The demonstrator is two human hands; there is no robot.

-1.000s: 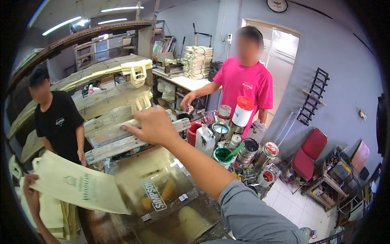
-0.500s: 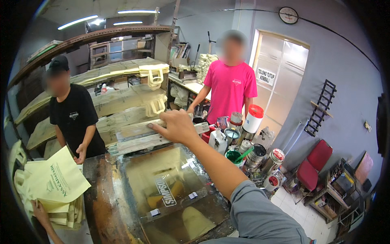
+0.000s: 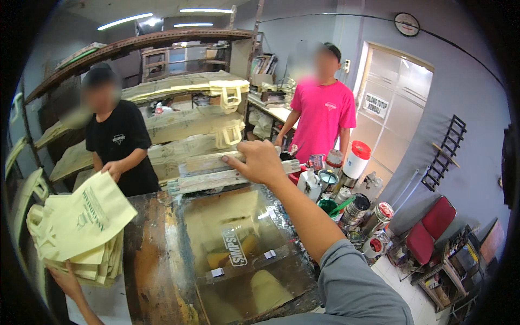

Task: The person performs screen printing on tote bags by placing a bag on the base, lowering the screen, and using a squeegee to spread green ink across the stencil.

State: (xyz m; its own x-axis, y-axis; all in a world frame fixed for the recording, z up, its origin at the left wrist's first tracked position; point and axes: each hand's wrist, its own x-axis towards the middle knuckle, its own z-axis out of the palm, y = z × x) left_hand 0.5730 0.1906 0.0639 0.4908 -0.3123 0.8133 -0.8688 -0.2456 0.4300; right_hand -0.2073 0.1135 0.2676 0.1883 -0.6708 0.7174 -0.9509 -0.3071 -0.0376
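Note:
My left hand [image 3: 67,280] closes on the near edge of a stack of pale yellow cloth bags [image 3: 103,271], its fingers partly hidden beneath them. The top bag [image 3: 100,216], printed in dark green, lies tilted on the stack. A co-worker's hand [image 3: 112,170] holds its far corner. My right arm reaches forward, and my right hand [image 3: 262,161] grips a worn wooden frame [image 3: 211,181] raised at the far end of the work table. In front of the frame lies a glossy, see-through printing plate [image 3: 216,208] with small white tabs.
Paint cans and tubs [image 3: 355,208] crowd the right of the table [image 3: 151,244]. Racks [image 3: 189,119] of pale yellow bags stand behind. A person in black [image 3: 122,135] is at the far left, another in pink [image 3: 325,108] beyond the frame. A red chair [image 3: 425,233] stands right.
The view has swung left. The co-worker in black has taken hold of the top bag's corner. My left hand has shifted lower on the stack; my right hand stays on the frame.

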